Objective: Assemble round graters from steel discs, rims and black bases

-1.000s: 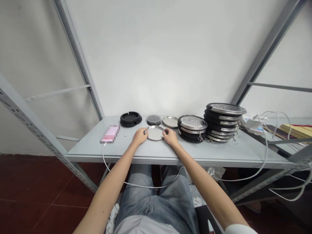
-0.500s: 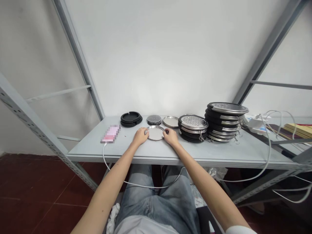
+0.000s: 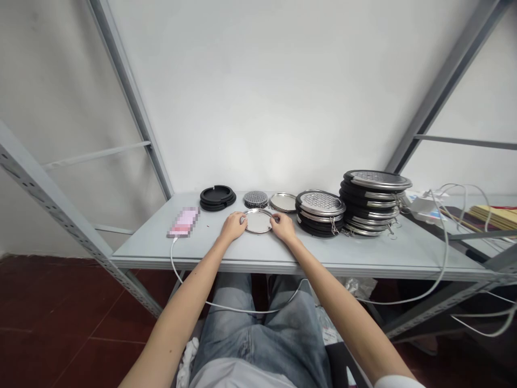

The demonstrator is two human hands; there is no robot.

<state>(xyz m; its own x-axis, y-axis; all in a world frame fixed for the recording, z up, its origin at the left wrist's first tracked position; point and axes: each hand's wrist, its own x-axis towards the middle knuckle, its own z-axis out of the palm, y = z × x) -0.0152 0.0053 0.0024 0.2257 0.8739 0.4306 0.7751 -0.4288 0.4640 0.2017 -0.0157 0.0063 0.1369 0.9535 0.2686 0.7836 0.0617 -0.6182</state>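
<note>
A round, shiny metal tray (image 3: 258,221) with a raised rim lies on the grey table (image 3: 242,249) in front of me. My left hand (image 3: 233,226) grips its left edge, fingers curled. At the opposite edge, my right hand (image 3: 283,226) is closed on the rim in the same way. Just behind sit a small stack of perforated metal discs (image 3: 256,198) and another round metal tray (image 3: 283,201). Close to the right hand stands a stack of black rings and metal trays (image 3: 322,203), topped by a perforated disc, with small metal clips at its side.
Black round rings (image 3: 218,197) are piled at the back left, near a phone (image 3: 183,222) on a white cable (image 3: 173,258). A taller stack of black and metal rounds (image 3: 375,202) rises on the right. Grey metal posts (image 3: 133,97) frame the table, and a wall stands behind.
</note>
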